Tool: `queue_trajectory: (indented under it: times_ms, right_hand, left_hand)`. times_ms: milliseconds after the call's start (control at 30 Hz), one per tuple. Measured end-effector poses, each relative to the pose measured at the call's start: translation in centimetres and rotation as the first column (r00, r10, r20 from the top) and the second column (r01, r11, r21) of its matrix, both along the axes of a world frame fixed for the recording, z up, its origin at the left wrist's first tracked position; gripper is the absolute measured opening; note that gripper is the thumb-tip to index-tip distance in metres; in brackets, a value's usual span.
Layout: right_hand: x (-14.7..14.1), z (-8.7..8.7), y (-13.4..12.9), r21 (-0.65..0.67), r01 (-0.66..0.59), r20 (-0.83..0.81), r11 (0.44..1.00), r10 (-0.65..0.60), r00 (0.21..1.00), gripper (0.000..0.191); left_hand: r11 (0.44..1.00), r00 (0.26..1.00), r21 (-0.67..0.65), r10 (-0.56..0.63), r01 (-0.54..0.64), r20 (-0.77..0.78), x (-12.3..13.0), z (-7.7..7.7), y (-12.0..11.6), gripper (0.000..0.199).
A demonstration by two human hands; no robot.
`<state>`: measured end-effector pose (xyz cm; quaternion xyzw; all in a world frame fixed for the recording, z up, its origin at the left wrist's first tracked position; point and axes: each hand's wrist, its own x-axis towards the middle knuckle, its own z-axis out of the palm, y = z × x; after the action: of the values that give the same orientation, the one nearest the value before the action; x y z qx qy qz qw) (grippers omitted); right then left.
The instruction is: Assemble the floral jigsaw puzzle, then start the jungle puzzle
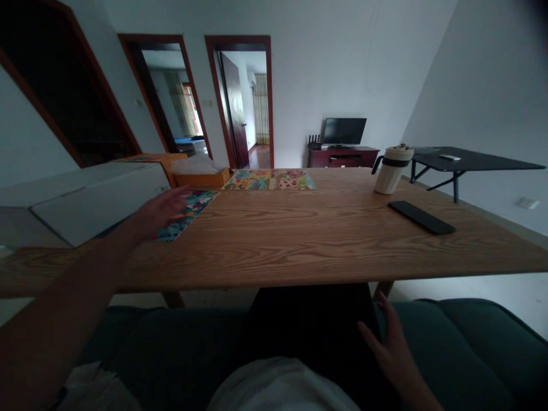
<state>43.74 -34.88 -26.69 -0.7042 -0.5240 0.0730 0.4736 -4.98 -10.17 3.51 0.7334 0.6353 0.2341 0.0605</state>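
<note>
- Two bare hands show; the right hand [391,345], nearer, hangs above the lap's dark cloth and the dark green sofa [462,337], thumb and fingers parted wide, holding nothing.
- One left hand [160,210] reaches over the table's left part, blurred, its fingers stretched out and slightly spread, with no grip visible; whether they touch the sheet below I cannot tell.
- Wood grain runs sideways in fine wavy lines across the table [274,240], a smooth brown top with a straight near edge.
- Under and beside that hand lies the dark sheet [182,221], flat, thin, printed in blue, green and orange; its bare right edge slants from near left to far right. Hand and forearm cover part of it, so its full long axis cannot be told.
- Left of it is the white box [103,197], long and straight-sided; behind, an orange tray [209,179] holds crumpled, filmy white stuff.
- On the right, a flat black slab [420,217] points from far left to near right; beyond stands a pale, tapering mug [393,171] with a dark handle.
- Along the far edge lies a bright sheet [269,179], its long axis crosswise.
- Farther off are a black folding table [483,160] and a glossy TV [343,131].
</note>
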Motion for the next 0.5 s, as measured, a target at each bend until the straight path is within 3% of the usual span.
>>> queue_trajectory:
  times_ms: [67,100,133,200,233,300,333,367,433,500]
  right_hand:
    - [-2.3,-1.4,1.3,-0.047,-0.027,0.006,0.999,0.027,1.000,0.099]
    - [-3.1,-1.7,1.9,-0.053,-0.029,0.004,0.998,0.029,1.000,0.102]
    - [-3.6,-1.7,2.3,-0.053,-0.031,-0.001,0.998,0.031,1.000,0.103]
    - [-4.0,-1.4,2.6,-0.043,-0.032,-0.018,0.999,0.031,0.999,0.101]
    - [-3.9,-1.3,2.6,-0.040,-0.033,-0.027,0.999,0.032,0.999,0.099]
    - [-3.6,-1.2,2.4,-0.036,-0.026,-0.042,0.999,0.024,0.999,0.095]
    - [-3.4,-1.2,2.3,-0.036,-0.022,-0.046,0.999,0.020,0.999,0.093]
    - [-3.3,-1.2,2.3,-0.038,-0.018,-0.049,0.999,0.017,0.999,0.092]
    - [-3.2,-1.3,2.2,-0.043,-0.015,-0.050,0.999,0.013,0.999,0.091]
    - [-3.0,-1.5,2.1,-0.042,-0.018,-0.049,0.999,0.016,0.999,0.091]
  left_hand:
    - [0.966,0.956,-0.111,-0.208,0.234,0.206,-0.2,-1.4,-6.2,0.086]
    - [0.886,0.905,-0.255,-0.313,0.388,0.289,-0.2,-3.0,-9.3,0.085]
    - [0.751,0.864,-0.435,-0.383,0.497,0.327,0.0,-5.2,-12.0,0.077]
    - [0.483,0.837,-0.697,-0.429,0.531,0.340,1.3,-11.2,-15.9,0.061]
    - [0.488,0.857,-0.713,-0.390,0.503,0.338,2.4,-14.8,-16.9,0.066]
    - [0.667,0.921,-0.645,-0.184,0.374,0.344,5.1,-22.5,-17.2,0.083]
    - [0.716,0.940,-0.632,-0.102,0.296,0.326,6.6,-26.1,-16.9,0.090]
    - [0.730,0.950,-0.637,-0.051,0.246,0.309,7.9,-29.2,-16.3,0.100]
    - [0.763,0.952,-0.607,-0.033,0.221,0.305,9.7,-33.9,-15.3,0.114]
    - [0.791,0.926,-0.549,-0.060,0.271,0.372,10.3,-36.3,-14.7,0.108]
